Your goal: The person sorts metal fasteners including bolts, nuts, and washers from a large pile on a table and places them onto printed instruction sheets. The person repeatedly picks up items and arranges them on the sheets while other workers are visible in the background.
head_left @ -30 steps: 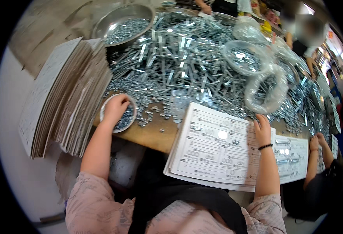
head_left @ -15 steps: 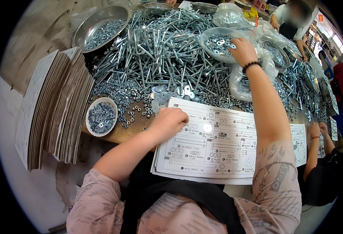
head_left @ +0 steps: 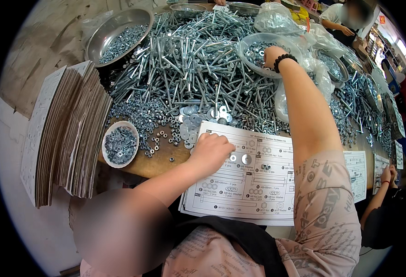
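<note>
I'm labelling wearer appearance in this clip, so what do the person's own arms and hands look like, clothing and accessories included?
Both hands are bare, no gloves. The right hand has a bracelet of dark round beads at the wrist. The forearms are uncovered; short sleeves of a pale pinkish shirt printed all over with grey lettering end near the elbow. The left hand shows no ring or watch.

My left hand [head_left: 210, 152] is now resting on the printed parts sheet [head_left: 253, 184], having left the small white bowl of nuts [head_left: 119, 144]. My right hand [head_left: 273, 51] is reaching deeper into the clear plastic bowl [head_left: 258, 51], off the sheet.
</note>
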Demonstrator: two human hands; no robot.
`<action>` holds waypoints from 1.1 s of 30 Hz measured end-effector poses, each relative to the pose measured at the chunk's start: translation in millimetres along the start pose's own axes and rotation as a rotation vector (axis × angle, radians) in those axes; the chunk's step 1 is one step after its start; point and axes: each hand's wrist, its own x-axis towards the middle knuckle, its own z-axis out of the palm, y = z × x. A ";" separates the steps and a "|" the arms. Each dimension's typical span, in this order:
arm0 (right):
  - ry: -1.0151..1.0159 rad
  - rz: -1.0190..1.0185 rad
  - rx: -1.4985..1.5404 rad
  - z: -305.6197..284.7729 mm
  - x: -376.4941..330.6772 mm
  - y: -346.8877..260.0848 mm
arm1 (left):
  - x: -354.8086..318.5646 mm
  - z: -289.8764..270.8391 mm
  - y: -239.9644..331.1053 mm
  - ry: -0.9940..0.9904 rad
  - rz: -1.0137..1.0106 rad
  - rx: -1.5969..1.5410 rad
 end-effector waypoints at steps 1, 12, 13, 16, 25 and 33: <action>-0.002 0.018 0.033 0.4 -1.7 -1.3 | -4.5 -2.6 -1.4 -0.011 0.046 0.034; 0.066 -0.082 0.067 7.9 -6.1 0.9 | -22.9 -3.0 -5.3 0.046 0.076 0.118; 0.104 -0.066 0.036 10.8 -4.2 1.4 | -22.4 -4.0 -4.1 0.024 0.079 0.139; 0.215 -0.036 0.142 15.6 -7.8 5.5 | -23.5 -6.1 -0.5 0.024 0.088 0.165; 0.136 -0.047 0.257 -0.9 -25.5 11.2 | -25.6 -3.9 -1.6 0.042 0.098 0.126; 0.186 0.080 0.122 6.9 -13.7 -1.1 | -27.0 -2.0 0.7 0.045 0.073 0.145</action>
